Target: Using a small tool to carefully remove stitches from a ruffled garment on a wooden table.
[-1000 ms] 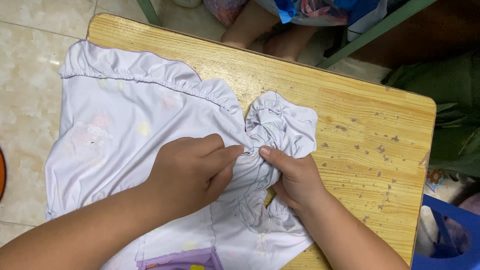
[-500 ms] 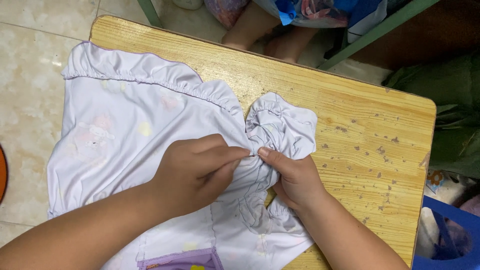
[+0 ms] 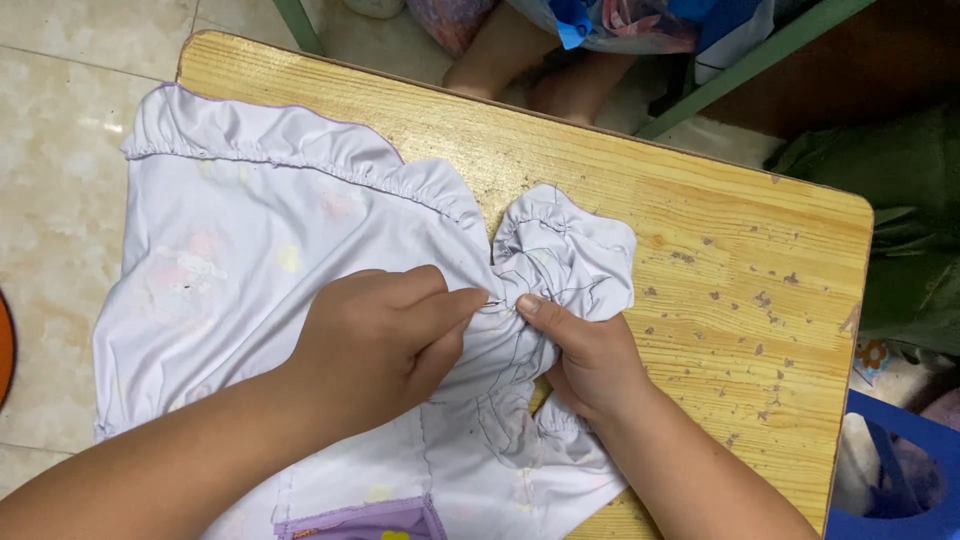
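Observation:
A pale lilac garment with a ruffled hem lies spread over a small wooden table. Its gathered sleeve bunches up at the middle. My left hand pinches the fabric at the seam, fingers closed on what looks like a thin needle, too small to be sure. My right hand grips the bunched fabric just right of that spot, thumb pressed on top. The two hands nearly touch.
A purple pocket patch shows at the garment's lower edge. Another person's bare legs are beyond the table's far side, by green metal frame legs. A blue basket stands at lower right. Tiled floor lies to the left.
Both hands stay at the same seam; the fingers shift only slightly on the gathered fabric.

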